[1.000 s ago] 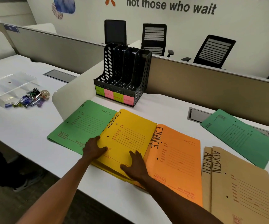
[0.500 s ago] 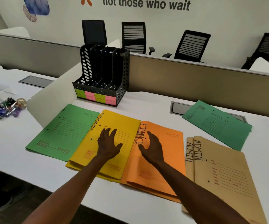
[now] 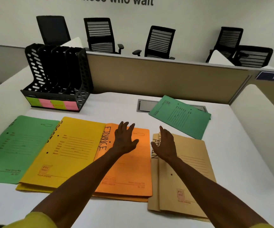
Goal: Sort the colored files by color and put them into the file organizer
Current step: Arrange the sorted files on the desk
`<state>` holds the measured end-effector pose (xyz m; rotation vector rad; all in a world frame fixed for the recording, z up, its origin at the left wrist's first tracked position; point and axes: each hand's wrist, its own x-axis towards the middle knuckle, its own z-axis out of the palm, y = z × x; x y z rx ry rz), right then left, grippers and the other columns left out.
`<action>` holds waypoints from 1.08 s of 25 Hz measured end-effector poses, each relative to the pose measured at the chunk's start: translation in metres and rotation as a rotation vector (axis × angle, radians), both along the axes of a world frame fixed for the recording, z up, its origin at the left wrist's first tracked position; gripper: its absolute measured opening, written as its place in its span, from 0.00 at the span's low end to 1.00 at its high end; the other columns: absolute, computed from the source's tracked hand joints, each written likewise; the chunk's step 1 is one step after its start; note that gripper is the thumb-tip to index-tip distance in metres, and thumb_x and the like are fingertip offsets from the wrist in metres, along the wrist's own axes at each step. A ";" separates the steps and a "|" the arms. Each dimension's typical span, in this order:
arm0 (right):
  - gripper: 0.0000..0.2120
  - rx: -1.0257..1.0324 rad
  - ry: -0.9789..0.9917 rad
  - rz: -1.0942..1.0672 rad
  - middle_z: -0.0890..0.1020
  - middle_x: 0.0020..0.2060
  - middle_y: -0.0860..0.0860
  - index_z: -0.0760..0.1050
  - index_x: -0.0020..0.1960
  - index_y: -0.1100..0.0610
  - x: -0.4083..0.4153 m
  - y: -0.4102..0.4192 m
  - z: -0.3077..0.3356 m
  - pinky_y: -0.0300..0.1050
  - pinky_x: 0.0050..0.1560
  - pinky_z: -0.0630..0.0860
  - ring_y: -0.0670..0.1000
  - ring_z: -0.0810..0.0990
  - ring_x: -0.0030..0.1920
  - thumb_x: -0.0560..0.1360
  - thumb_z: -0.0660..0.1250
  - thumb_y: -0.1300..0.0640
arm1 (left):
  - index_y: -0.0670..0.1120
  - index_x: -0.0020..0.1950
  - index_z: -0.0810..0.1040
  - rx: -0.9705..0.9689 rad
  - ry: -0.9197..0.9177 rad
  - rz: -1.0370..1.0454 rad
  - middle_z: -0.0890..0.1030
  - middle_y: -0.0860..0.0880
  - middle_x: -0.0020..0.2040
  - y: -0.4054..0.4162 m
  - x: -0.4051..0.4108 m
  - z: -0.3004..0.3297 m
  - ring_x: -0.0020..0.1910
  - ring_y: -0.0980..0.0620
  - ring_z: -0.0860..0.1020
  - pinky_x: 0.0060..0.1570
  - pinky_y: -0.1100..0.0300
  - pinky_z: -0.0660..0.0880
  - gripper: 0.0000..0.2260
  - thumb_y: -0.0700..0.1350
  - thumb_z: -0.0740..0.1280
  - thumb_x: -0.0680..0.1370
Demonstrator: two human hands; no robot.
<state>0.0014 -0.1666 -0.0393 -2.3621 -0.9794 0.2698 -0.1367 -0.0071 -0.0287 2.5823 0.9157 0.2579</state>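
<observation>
Both hands are open with fingers spread, holding nothing. The left hand (image 3: 124, 139) is over the orange file (image 3: 133, 170), and the right hand (image 3: 165, 143) is over the tan files (image 3: 190, 178). A yellow file (image 3: 67, 150) and a green file (image 3: 14, 145) lie to the left on the white tabletop (image 3: 116, 111). Another green file (image 3: 180, 116) lies farther back. The black file organizer (image 3: 55, 79) stands at the back left with no files in it.

Both forearms are bare from wrist to elbow, with yellow sleeves (image 3: 39, 219) pushed up behind each grip, fingers ringless.
</observation>
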 end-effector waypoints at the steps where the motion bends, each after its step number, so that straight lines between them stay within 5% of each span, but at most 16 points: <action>1: 0.42 -0.013 -0.012 -0.011 0.58 0.78 0.57 0.50 0.81 0.54 0.011 -0.007 0.000 0.54 0.77 0.57 0.57 0.55 0.78 0.76 0.69 0.47 | 0.50 0.79 0.57 -0.002 0.007 -0.018 0.56 0.44 0.79 -0.007 0.013 0.001 0.79 0.43 0.46 0.74 0.44 0.52 0.37 0.57 0.68 0.75; 16: 0.44 -0.140 0.067 -0.234 0.62 0.75 0.62 0.49 0.80 0.55 0.176 -0.087 -0.023 0.58 0.72 0.65 0.62 0.61 0.75 0.75 0.68 0.42 | 0.48 0.79 0.53 0.046 0.231 -0.246 0.55 0.43 0.79 -0.063 0.195 -0.010 0.79 0.41 0.47 0.75 0.41 0.51 0.37 0.61 0.65 0.77; 22: 0.44 -0.352 0.138 -0.239 0.61 0.74 0.64 0.46 0.80 0.56 0.219 -0.090 -0.043 0.60 0.75 0.56 0.66 0.49 0.78 0.76 0.62 0.36 | 0.50 0.80 0.46 0.169 0.321 -0.423 0.55 0.44 0.80 -0.077 0.250 -0.023 0.79 0.41 0.44 0.75 0.39 0.45 0.34 0.62 0.55 0.81; 27: 0.42 -0.249 0.168 -0.241 0.64 0.73 0.64 0.49 0.80 0.56 0.230 -0.081 -0.051 0.58 0.76 0.57 0.64 0.55 0.76 0.76 0.64 0.39 | 0.50 0.80 0.43 0.172 0.412 -0.478 0.60 0.44 0.78 -0.084 0.277 -0.034 0.79 0.39 0.45 0.74 0.37 0.46 0.31 0.60 0.51 0.82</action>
